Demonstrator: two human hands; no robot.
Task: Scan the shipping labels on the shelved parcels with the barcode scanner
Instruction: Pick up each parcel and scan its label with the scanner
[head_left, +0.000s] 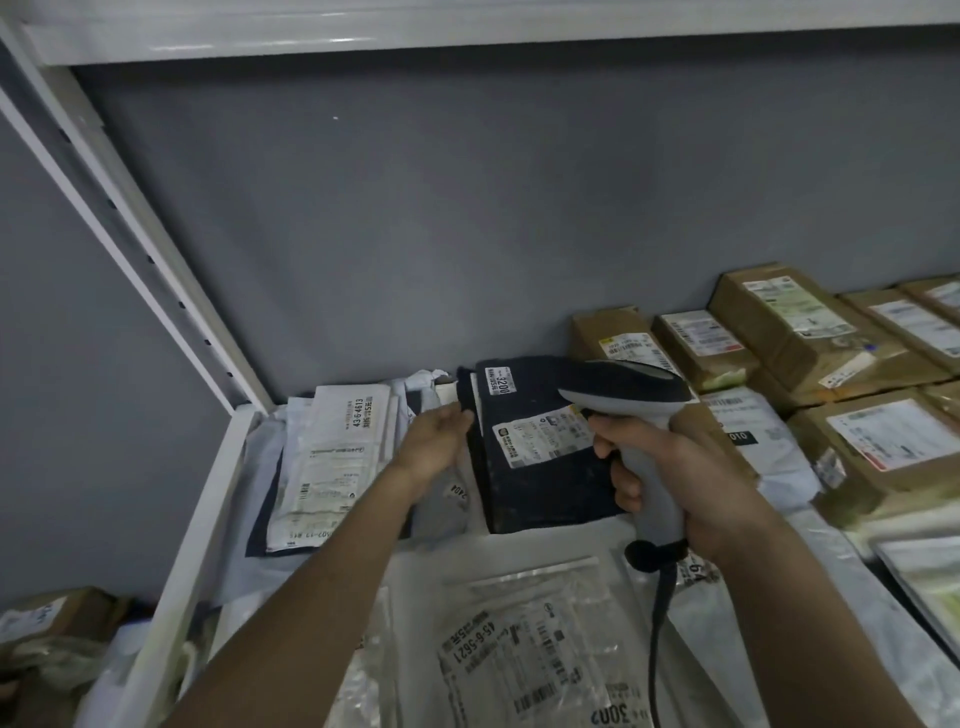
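Note:
My right hand (685, 467) grips the handle of a grey and black barcode scanner (628, 387), whose head points left over a dark blue parcel (540, 478). That parcel lies flat on the shelf and carries a white shipping label (540, 436) and a small numbered sticker (501, 381). My left hand (434, 441) reaches to the parcel's left edge with fingers loosely extended, touching it. A black cable (657, 623) hangs from the scanner's base.
White mailer bags with labels (332, 457) lie to the left. A clear plastic bag with a label (524, 654) sits in front. Brown cardboard boxes (789, 322) fill the right of the shelf. A white shelf upright (156, 270) slants at left; the upper shelf (467, 31) spans overhead.

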